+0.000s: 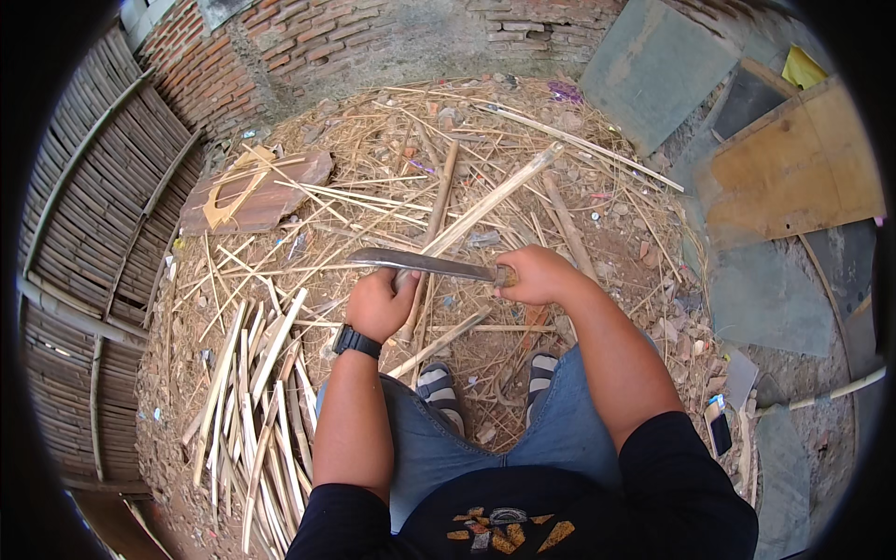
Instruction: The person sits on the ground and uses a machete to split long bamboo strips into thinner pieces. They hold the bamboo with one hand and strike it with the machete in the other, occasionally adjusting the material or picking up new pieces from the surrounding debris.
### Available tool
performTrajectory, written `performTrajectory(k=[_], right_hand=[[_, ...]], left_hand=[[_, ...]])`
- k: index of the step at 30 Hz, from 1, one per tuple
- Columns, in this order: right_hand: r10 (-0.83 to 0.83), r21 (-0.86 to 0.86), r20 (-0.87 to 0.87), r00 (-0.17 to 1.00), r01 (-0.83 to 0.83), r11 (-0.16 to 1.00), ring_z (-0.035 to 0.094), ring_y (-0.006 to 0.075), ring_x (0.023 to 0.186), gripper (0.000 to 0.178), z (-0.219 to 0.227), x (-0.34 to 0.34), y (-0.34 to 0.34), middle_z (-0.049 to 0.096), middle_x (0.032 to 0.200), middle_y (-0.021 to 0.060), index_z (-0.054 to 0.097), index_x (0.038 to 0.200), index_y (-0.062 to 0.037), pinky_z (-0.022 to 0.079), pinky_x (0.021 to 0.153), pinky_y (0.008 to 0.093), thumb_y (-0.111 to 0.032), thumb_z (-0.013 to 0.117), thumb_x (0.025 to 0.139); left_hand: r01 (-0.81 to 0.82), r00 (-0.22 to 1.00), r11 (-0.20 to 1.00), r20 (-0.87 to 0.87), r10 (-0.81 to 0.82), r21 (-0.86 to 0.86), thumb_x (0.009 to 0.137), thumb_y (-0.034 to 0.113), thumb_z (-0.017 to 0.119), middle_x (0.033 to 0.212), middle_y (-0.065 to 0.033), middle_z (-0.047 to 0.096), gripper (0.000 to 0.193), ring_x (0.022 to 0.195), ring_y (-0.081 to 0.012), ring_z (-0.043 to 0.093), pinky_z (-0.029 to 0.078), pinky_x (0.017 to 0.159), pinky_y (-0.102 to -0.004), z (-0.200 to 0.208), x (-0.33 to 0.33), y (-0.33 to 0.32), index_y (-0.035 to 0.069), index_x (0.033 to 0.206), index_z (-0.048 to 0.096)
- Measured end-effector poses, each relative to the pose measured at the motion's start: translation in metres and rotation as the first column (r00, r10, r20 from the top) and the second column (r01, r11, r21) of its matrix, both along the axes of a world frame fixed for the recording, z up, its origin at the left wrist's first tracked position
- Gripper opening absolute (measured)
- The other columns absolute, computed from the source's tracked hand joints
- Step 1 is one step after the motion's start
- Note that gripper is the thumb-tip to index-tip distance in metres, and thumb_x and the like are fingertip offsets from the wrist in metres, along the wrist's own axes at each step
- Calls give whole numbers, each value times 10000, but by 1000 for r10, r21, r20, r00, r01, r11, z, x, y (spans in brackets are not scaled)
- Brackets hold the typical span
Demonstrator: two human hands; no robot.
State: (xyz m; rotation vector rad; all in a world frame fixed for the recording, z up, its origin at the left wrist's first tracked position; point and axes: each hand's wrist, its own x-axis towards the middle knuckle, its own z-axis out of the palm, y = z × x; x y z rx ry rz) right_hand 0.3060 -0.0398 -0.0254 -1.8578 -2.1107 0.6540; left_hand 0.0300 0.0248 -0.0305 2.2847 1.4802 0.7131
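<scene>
R hand [539, 276] is shut tight on the handle of a big knife [420, 263]. The blade runs sideways, from the R hand over to the L hand [378, 303]. L hand is closed too, w/ a watch [355, 342] on the wrist. It grips a long bamboo stick [495, 196] right under the blade. The stick's long way goes from the L hand up & to the right, away from the body, so blade & stick cross. The crossing spot is just beside the L hand, well apart from the R hand. L hand is the nearer one to the stick.

Near the hands: 2 feet in striped sandals [441, 392] below, on dirt w/ dry scraps. A pile of thin split strips [252, 401] lies by the left leg. Farther out: a brick wall [308, 37] at the top & a phone [720, 429] on the ground at right.

Hard to see: the knife handle is hidden in the R fist. Can't tell if the blade edge has bitten into the stick or just rests on it. The stick's near end is lost behind the L hand.
</scene>
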Motion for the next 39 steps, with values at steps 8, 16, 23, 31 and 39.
performTrajectory(k=[8, 16, 23, 31, 39], right_hand=[[12, -43, 17, 1000, -11, 999, 662, 368, 959, 467, 5, -5, 0, 694, 996, 199, 680, 1178, -143, 524, 832, 452, -334, 756, 759], [38, 19, 1, 999, -38, 999, 661, 378, 936, 489, -11, 0, 3, 686, 988, 212, 675, 1147, -80, 519, 802, 450, -379, 768, 770], [16, 5, 3, 1000, -16, 1000, 667, 366, 929, 496, -4, -2, 0, 692, 980, 209, 678, 1158, -93, 520, 809, 438, -372, 778, 761], [-19, -11, 8, 1000, 19, 1000, 669, 345, 969, 448, 8, 4, -1, 698, 1030, 187, 684, 1145, -104, 524, 824, 438, -344, 759, 773], [-221, 62, -76, 972, 225, 972, 673, 372, 894, 469, 11, 16, 4, 694, 940, 217, 675, 1142, -63, 518, 801, 438, -353, 766, 784]], left_hand=[[2, 1000, 999, -26, -3, -42, 906, 415, 633, 656, -195, 635, 425, 642, -386, 637, 492, 616, -451, 3, 0, -2, -4, 886, 699], [16, 996, 995, -82, -24, -99, 909, 458, 605, 702, -206, 658, 459, 696, -396, 655, 517, 658, -466, 0, 1, 1, 10, 908, 704], [30, 999, 997, -34, -32, -71, 908, 401, 630, 662, -188, 637, 400, 643, -377, 637, 486, 611, -452, -3, 0, 1, 8, 899, 702], [26, 1000, 999, -10, -26, -21, 910, 436, 630, 626, -211, 600, 466, 607, -385, 609, 466, 584, -447, 3, 0, 0, -12, 780, 649], [-23, 995, 1000, 92, 25, -20, 902, 438, 649, 593, -182, 567, 478, 535, -338, 553, 436, 541, -420, 0, -1, 3, -13, 748, 611]])
